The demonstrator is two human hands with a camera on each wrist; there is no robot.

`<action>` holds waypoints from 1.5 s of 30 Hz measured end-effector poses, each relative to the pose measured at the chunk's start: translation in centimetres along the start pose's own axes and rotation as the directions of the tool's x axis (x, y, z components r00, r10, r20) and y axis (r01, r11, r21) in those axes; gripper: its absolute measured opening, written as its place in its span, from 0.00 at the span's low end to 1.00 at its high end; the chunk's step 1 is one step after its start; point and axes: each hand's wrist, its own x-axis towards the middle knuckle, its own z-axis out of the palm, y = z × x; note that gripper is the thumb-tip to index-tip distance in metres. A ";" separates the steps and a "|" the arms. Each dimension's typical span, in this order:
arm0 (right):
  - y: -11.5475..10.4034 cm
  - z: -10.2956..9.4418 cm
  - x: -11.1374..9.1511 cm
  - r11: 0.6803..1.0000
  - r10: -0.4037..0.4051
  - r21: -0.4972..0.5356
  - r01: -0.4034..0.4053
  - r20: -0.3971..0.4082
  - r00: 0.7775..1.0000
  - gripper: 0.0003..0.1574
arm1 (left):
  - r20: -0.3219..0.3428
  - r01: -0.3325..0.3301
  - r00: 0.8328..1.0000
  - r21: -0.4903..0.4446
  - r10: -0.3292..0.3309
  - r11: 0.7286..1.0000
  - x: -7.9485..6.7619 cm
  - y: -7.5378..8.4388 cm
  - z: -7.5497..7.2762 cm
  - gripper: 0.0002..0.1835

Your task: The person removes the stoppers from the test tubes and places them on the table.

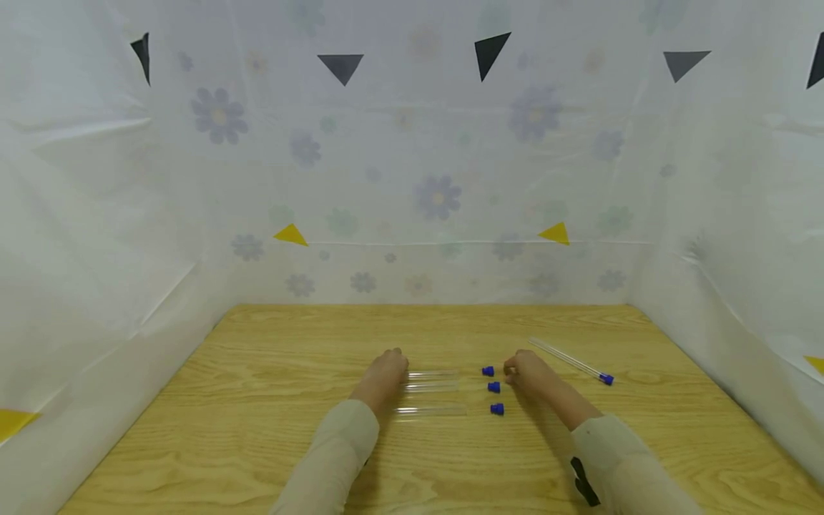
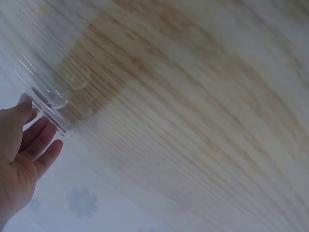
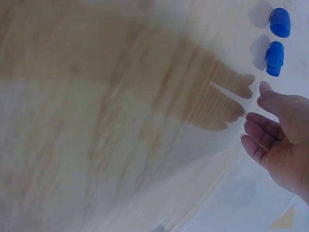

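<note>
Three clear test tubes lie side by side on the table, the nearest test tube [image 1: 430, 411] a little apart from the other two. My left hand [image 1: 384, 375] is at the left end of the farthest test tube [image 1: 433, 373]; in the left wrist view, thumb and fingertips pinch its clear wall near the rounded end. Right of the tubes sit three blue caps in a column: a far cap [image 1: 488, 371], a middle cap [image 1: 493, 387] and a near cap [image 1: 497, 409]. Just beside the far cap is my right hand [image 1: 531, 372], its thumb and relaxed fingers apart, holding nothing.
A test tube with a blue cap [image 1: 606, 379] on its end lies slanted beyond my right forearm. White flower-patterned sheeting [image 1: 412, 157] rises behind the wooden table [image 1: 270, 429] and along both sides. A black strap [image 1: 583, 483] hangs at the right sleeve.
</note>
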 end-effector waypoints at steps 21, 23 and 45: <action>1.9 -0.3 -1.3 0.999 0.029 0.037 -0.027 -0.060 0.998 0.11 | -0.085 -0.128 0.988 0.032 0.131 0.991 -0.2 1.3 -1.0 0.09; 2.2 -0.2 -1.4 1.000 0.013 0.011 -0.012 -0.081 0.997 0.09 | -0.096 -0.140 0.985 0.047 0.144 0.989 -0.2 1.5 -1.0 0.09; 3.3 -1.3 -3.2 0.996 0.071 -0.042 -0.080 -0.183 0.981 0.16 | -0.104 -0.206 0.971 0.106 0.217 0.973 0.6 4.7 -0.7 0.19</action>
